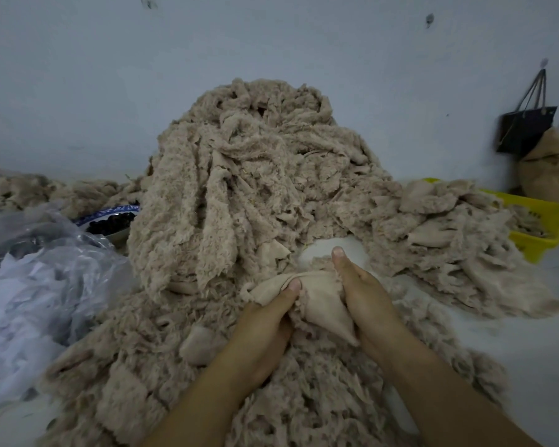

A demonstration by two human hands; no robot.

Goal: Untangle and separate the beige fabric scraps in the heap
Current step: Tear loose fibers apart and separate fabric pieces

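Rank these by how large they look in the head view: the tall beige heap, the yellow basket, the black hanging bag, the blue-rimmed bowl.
1. tall beige heap
2. yellow basket, partly covered
3. black hanging bag and blue-rimmed bowl look alike; the bowl is partly hidden, so they are not ranked.

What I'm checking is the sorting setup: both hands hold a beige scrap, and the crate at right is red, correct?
No: the head view shows the crate is yellow, not red. The left hand and right hand do hold a beige scrap.
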